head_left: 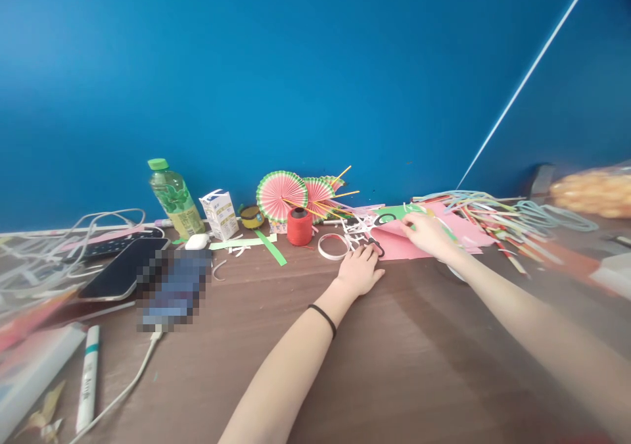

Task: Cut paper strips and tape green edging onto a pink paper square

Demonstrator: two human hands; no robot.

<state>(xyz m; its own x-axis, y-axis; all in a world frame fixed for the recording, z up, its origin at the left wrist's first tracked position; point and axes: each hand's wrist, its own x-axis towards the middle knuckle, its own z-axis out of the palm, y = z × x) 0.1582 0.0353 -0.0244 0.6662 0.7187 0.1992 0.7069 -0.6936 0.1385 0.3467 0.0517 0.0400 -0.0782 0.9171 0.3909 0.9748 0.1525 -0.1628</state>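
My left hand [359,271] lies palm down on the table with its fingers stretched out. Its fingertips reach the black handle of a pair of scissors [377,246] and the near left corner of the pink paper [399,248]. Between finger and thumb, my right hand [428,233] pinches the pink paper and lifts part of it. Green paper [394,212] shows behind. Left of my left hand are a roll of white tape [333,255], curled white paper scraps [351,237] and a spool of red thread [299,228].
Pleated watermelon-coloured paper fans [282,195] lean by the blue wall. A green-capped bottle [172,197], a small carton [219,215] and phones [125,270] stand or lie left, with a marker [89,378] nearer. Thin coloured sticks [513,223] pile up at right.
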